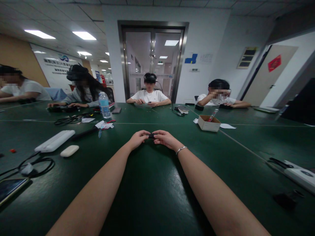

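Straight ahead over the green table [152,177], my left hand [138,139] and my right hand [166,138] meet at a small dark object [151,136]. Fingers of both hands are closed on its two ends. It looks black and short; its kind is too small to make out, and my fingertips cover part of it. A silver bracelet [181,150] circles my right wrist.
Left of my arms lie a white power-bank-like box [55,141], a white oval case [70,151], black cables [44,167] and a phone [12,188]. Farther off stand a water bottle [104,105] and a small open box [209,124]. Several people sit across the table.
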`<state>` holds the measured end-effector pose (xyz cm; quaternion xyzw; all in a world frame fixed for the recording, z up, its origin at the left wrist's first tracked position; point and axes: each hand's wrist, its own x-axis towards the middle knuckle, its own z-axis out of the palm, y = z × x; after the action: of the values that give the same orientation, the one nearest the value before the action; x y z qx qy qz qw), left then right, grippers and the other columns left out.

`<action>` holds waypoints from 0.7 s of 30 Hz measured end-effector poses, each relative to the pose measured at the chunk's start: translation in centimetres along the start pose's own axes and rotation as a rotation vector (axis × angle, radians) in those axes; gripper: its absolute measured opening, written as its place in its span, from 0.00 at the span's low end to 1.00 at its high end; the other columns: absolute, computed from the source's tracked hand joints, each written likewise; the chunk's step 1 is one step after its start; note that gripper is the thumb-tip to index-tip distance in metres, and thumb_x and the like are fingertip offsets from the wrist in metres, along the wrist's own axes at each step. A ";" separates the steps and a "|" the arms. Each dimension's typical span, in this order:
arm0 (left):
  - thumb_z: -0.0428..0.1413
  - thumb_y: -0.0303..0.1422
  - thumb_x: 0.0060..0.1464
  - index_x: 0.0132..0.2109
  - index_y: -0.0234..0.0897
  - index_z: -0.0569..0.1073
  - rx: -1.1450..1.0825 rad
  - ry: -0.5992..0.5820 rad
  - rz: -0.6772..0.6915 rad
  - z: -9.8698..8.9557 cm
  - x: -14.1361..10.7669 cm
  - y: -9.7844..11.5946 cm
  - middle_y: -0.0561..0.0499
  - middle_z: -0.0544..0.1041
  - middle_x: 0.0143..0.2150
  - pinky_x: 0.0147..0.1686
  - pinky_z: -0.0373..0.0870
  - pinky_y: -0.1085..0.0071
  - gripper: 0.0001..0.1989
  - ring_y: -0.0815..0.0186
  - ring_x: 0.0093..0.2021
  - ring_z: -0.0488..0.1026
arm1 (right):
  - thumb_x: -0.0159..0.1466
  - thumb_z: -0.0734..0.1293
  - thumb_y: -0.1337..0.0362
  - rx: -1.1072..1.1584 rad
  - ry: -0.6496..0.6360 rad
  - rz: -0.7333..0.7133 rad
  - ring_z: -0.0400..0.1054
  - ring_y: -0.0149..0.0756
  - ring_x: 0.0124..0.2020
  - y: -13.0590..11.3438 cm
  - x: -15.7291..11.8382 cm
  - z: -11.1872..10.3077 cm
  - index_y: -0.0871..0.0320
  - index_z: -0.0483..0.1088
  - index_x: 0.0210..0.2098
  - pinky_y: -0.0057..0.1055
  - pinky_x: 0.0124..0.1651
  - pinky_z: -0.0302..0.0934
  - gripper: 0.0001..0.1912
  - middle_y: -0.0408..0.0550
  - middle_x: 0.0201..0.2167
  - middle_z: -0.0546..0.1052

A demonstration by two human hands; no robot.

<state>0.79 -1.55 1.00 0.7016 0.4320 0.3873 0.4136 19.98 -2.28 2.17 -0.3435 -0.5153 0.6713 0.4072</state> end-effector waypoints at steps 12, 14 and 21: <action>0.54 0.34 0.45 0.43 0.34 0.71 0.005 0.011 0.008 -0.1 -0.1 0.2 0.50 0.73 0.35 0.25 0.60 0.75 0.16 0.73 0.24 0.63 | 0.59 0.64 0.79 -0.001 0.002 -0.003 0.70 0.28 0.22 -0.1 -0.1 0.0 0.67 0.66 0.42 0.23 0.29 0.69 0.11 0.50 0.25 0.74; 0.54 0.35 0.46 0.42 0.34 0.71 0.007 0.013 0.018 0.0 -0.2 0.3 0.50 0.72 0.33 0.26 0.60 0.75 0.16 0.73 0.24 0.63 | 0.58 0.64 0.79 0.005 -0.001 -0.007 0.70 0.28 0.22 0.0 -0.1 0.0 0.67 0.66 0.41 0.23 0.29 0.69 0.11 0.50 0.26 0.74; 0.47 0.42 0.52 0.41 0.33 0.71 0.036 0.003 0.010 0.1 -0.1 0.3 0.52 0.71 0.27 0.26 0.60 0.74 0.18 0.72 0.23 0.62 | 0.58 0.65 0.78 0.009 -0.004 -0.009 0.70 0.28 0.22 0.0 0.0 0.0 0.66 0.67 0.40 0.23 0.29 0.69 0.11 0.49 0.25 0.74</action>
<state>0.94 -1.80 1.22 0.7103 0.4362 0.3826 0.3984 20.02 -2.27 2.17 -0.3381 -0.5147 0.6724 0.4107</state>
